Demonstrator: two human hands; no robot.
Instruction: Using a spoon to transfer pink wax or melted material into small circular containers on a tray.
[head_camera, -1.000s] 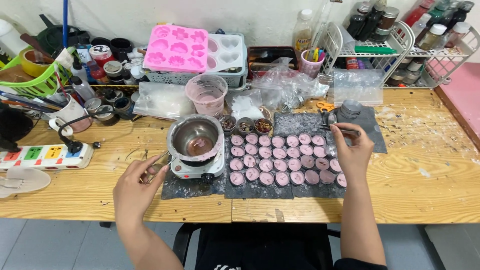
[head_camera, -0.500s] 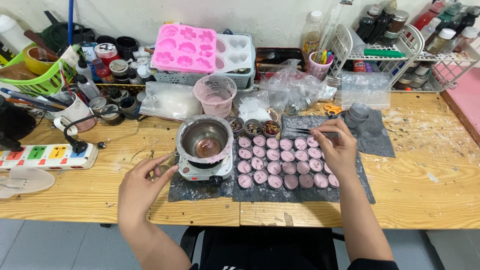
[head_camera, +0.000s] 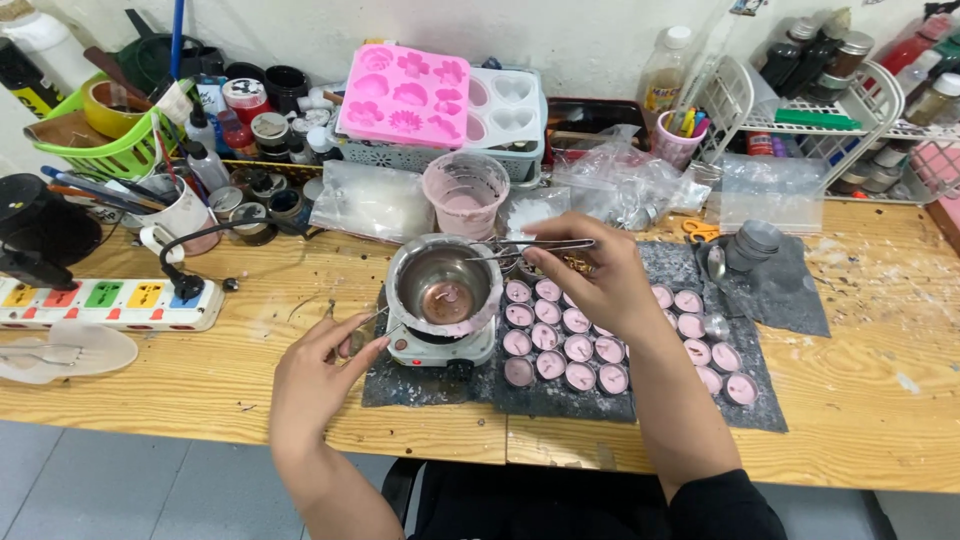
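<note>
A: What's changed since a second ago?

B: Left hand (head_camera: 318, 375) has crept up beside the small hotplate (head_camera: 440, 345), fingers loosely curled on a thin metal tool, can't tell what. Right hand (head_camera: 600, 275) has slid left off the tealight cups (head_camera: 580, 345), pinched shut on tweezers (head_camera: 530, 248) whose tips reach over the melting pot (head_camera: 443, 285).

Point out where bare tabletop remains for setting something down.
Free: the wooden table right of the dark grey mat, and the front strip between the white power strip and the left hand. Crowded: the back row and the mat of pink wax cups.
</note>
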